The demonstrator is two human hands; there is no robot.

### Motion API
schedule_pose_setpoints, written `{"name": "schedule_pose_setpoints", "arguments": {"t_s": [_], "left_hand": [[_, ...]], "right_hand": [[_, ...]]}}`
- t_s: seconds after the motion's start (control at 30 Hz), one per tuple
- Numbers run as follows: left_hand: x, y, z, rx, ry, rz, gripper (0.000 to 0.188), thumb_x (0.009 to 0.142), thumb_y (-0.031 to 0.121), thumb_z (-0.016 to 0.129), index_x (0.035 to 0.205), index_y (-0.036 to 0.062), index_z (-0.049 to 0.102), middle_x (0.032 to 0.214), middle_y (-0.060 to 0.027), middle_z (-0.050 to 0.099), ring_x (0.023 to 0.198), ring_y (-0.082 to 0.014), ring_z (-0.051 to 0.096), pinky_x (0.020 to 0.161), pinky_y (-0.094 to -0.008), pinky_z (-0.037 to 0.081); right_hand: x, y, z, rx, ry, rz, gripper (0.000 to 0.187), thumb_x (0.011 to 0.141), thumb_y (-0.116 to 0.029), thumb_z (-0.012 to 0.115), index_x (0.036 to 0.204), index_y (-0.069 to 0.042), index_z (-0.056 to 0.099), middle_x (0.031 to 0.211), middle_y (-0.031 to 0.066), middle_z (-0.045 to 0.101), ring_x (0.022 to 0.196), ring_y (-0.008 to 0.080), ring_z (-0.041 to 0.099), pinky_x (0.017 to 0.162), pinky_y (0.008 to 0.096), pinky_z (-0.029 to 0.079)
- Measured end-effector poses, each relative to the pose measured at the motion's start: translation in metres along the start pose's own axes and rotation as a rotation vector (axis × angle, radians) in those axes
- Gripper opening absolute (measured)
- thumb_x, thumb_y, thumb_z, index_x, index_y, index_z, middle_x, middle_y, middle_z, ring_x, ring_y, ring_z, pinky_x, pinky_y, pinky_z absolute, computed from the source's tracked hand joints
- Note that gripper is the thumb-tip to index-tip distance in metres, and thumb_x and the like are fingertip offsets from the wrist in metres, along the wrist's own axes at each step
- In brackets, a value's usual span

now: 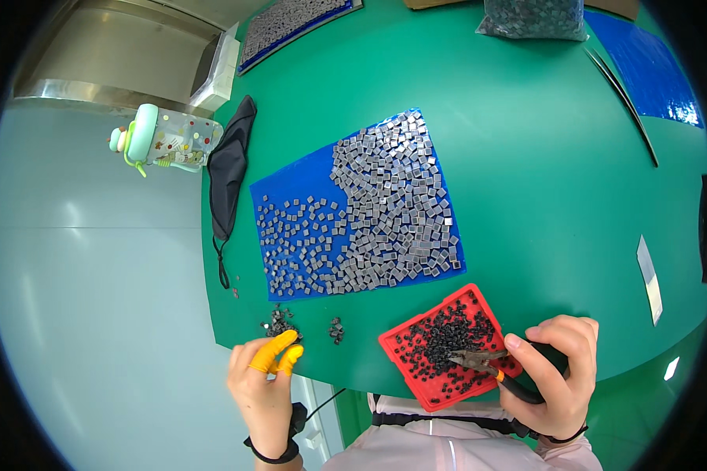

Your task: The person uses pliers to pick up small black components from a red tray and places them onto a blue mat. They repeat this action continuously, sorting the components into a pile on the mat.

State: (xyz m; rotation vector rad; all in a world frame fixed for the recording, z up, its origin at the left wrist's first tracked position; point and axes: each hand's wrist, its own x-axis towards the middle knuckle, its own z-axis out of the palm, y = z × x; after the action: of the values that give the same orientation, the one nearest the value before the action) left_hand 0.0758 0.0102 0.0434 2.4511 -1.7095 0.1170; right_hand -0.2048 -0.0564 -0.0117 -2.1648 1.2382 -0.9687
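My right hand [562,377] is wrapped round the black and orange handles of a pair of pliers [479,359]. The metal jaws rest among small black pieces [448,341] in a red tray [395,347]. Yellow finger cots [271,352] cover two fingertips of my left hand [259,392]. Those tips come close together at the near edge of a small pile of dark metallic pieces [280,320]; whether anything sits between them is too small to tell. A smaller cluster of pieces [336,330] lies to its right. Beyond both hands, a blue sheet [294,179] carries many small grey metal blocks [397,204].
The green table [526,157] holds a black mask [229,180] and clear bottle [177,137] at left. A filled bag [532,17], tweezers [624,106] and another blue sheet [644,63] lie far right. A pale strip [650,280] is near the right edge. Another block-covered sheet [294,27] is at the back.
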Motion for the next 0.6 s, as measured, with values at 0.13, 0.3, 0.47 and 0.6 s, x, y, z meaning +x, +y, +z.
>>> {"name": "schedule_pose_setpoints", "arguments": {"t_s": [0.13, 0.3, 0.47, 0.6], "left_hand": [[0.005, 0.003, 0.017, -0.156, 0.017, -0.021, 0.027, 0.066, -0.009, 0.070, 0.090, 0.0027, 0.070, 0.085, -0.0069, 0.063, 0.069, -0.0211, 0.060, 0.059, -0.0283, 0.049], [0.002, 0.006, 0.020, -0.096, 0.080, -0.027, 0.026, 0.068, -0.012, 0.067, 0.090, 0.0010, 0.069, 0.087, -0.0071, 0.064, 0.071, -0.0199, 0.062, 0.061, -0.0269, 0.051], [0.002, 0.012, 0.021, -0.301, 0.162, -0.092, 0.018, 0.072, -0.009, 0.069, 0.088, -0.0005, 0.068, 0.085, -0.0074, 0.064, 0.070, -0.0133, 0.061, 0.060, -0.0236, 0.049], [0.001, 0.022, 0.017, -0.574, 0.150, -0.046, 0.017, 0.073, -0.007, 0.070, 0.089, -0.0009, 0.068, 0.087, -0.0088, 0.066, 0.074, -0.0160, 0.063, 0.061, -0.0242, 0.050]], "right_hand": [[-0.001, -0.007, -0.013, -0.066, 0.020, 0.028, 0.057, 0.045, -0.007, 0.070, 0.102, -0.009, 0.066, 0.096, 0.0097, 0.053, 0.082, 0.0283, 0.053, 0.070, 0.0413, 0.039], [0.000, -0.002, -0.004, -0.024, 0.002, 0.022, 0.057, 0.045, -0.007, 0.071, 0.102, -0.010, 0.067, 0.096, 0.0096, 0.053, 0.082, 0.0284, 0.053, 0.070, 0.0410, 0.039], [-0.002, -0.005, -0.004, -0.051, 0.007, 0.026, 0.057, 0.045, -0.007, 0.071, 0.102, -0.009, 0.067, 0.096, 0.0092, 0.053, 0.082, 0.0280, 0.053, 0.070, 0.0408, 0.039], [0.001, -0.006, -0.010, -0.065, 0.017, 0.020, 0.057, 0.045, -0.008, 0.071, 0.101, -0.009, 0.067, 0.097, 0.0089, 0.054, 0.082, 0.0273, 0.054, 0.070, 0.0403, 0.039]]}}
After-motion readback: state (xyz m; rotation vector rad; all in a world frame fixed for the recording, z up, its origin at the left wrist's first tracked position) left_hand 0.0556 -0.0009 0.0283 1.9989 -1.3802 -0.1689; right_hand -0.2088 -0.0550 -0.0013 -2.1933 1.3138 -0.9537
